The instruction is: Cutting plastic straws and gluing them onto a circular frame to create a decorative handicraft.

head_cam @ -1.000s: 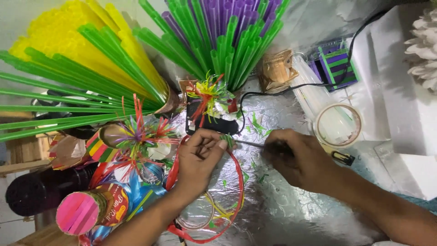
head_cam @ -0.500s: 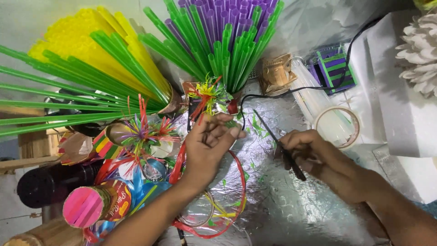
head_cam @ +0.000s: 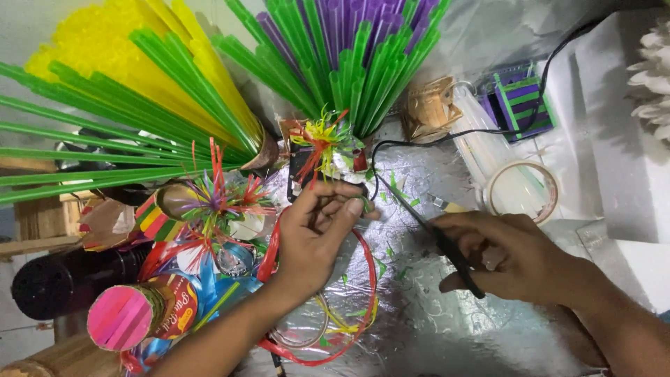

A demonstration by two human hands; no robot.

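Observation:
My left hand (head_cam: 314, 227) pinches a small green straw piece (head_cam: 367, 204) between thumb and fingers, just below a spiky straw ornament (head_cam: 322, 143) of yellow, green and red strips. My right hand (head_cam: 513, 258) grips black-handled scissors (head_cam: 426, 227), whose closed blades point up and left toward the green piece. Both hands hover over a crinkled silver foil surface (head_cam: 433, 328). A red ribbon loop (head_cam: 366, 279) curves under my left wrist.
Fans of green and yellow straws (head_cam: 139, 105) and green and purple straws (head_cam: 349, 56) stand behind. A tape roll (head_cam: 521, 192), clear sticks, a black cable, white foam blocks (head_cam: 621, 139) lie right. Rolled paper tubes and ribbons (head_cam: 139, 314) crowd the left.
My left hand stayed near the ornament with the green piece. My right hand swung the scissors from level to diagonal, then shifted slightly right and down, blades still aimed at the piece.

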